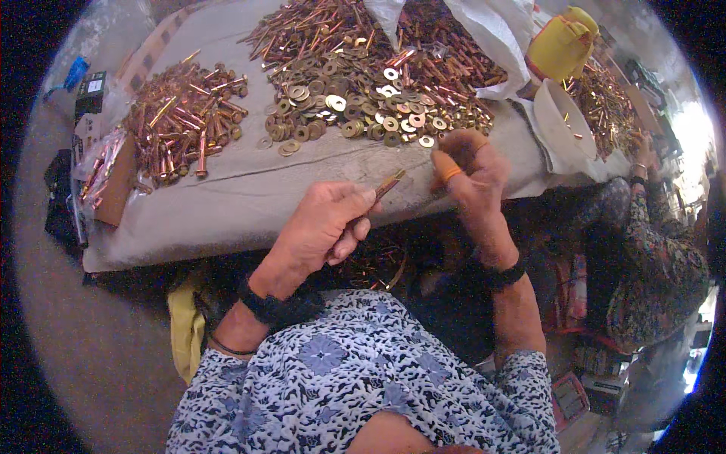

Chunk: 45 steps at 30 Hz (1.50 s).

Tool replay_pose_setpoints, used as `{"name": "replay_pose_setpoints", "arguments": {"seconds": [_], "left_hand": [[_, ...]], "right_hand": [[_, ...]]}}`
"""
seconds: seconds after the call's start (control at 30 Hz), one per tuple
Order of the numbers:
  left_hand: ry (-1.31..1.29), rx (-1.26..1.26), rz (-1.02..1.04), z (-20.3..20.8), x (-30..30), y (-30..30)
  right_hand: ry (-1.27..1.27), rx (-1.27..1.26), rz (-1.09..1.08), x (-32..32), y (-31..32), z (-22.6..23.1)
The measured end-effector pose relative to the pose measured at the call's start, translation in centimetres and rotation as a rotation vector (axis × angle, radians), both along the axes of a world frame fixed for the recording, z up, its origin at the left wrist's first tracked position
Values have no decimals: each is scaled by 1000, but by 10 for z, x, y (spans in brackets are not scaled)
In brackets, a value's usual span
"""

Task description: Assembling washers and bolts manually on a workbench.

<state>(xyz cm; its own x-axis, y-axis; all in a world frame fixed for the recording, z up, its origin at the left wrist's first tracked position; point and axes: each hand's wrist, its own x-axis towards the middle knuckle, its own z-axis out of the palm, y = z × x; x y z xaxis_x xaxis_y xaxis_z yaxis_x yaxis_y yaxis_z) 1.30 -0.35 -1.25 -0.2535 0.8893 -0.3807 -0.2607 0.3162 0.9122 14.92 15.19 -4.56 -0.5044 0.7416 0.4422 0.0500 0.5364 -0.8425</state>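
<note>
My left hand (pixel 329 223) is closed around a brass-coloured bolt (pixel 391 184), whose tip points up and to the right. Just to the right, my right hand (pixel 476 170) hovers over the table's near part, its fingers curled in and an orange cover on one of them. Whatever those fingers hold, if anything, I cannot make out. Beyond both hands lies a pile of flat round washers (pixel 310 91), with small nuts (pixel 473 117) at its right side. A heap of long bolts (pixel 302 26) rises behind the washers.
Another heap of assembled bolts (pixel 189 121) lies at the left on the cloth-covered table (pixel 249 181). A cardboard box (pixel 117 178) stands at its left edge. To the right are a white bowl (pixel 556 113), a yellow container (pixel 563 45) and a co-worker's patterned sleeve (pixel 643 250).
</note>
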Motion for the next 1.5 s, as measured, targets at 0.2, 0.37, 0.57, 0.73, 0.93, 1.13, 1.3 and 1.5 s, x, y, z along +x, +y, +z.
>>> {"name": "replay_pose_setpoints", "arguments": {"seconds": [0.2,0.37,0.57,0.73,0.93,1.13,1.3,1.5], "left_hand": [[58,-30,1,5,4,0],[-2,-23,-64,1,2,-1],[-13,-2,-121,-4,-3,-1],[-57,-17,-133,-4,-6,-4],[-169,-24,-137,-1,-9,-5],[-88,-34,-133,-2,-8,-5],[-36,-22,-97,2,-6,-5],[97,-29,-139,-3,-7,-6]], "right_hand": [[-15,-213,293,-2,-20,13],[-52,-180,286,1,-26,11],[29,-202,297,5,-26,10],[0,-302,445,10,-25,17],[68,-295,499,14,-22,14],[7,-96,490,13,-18,6],[-14,-297,448,14,-26,12],[-17,-174,471,11,-25,5]]}}
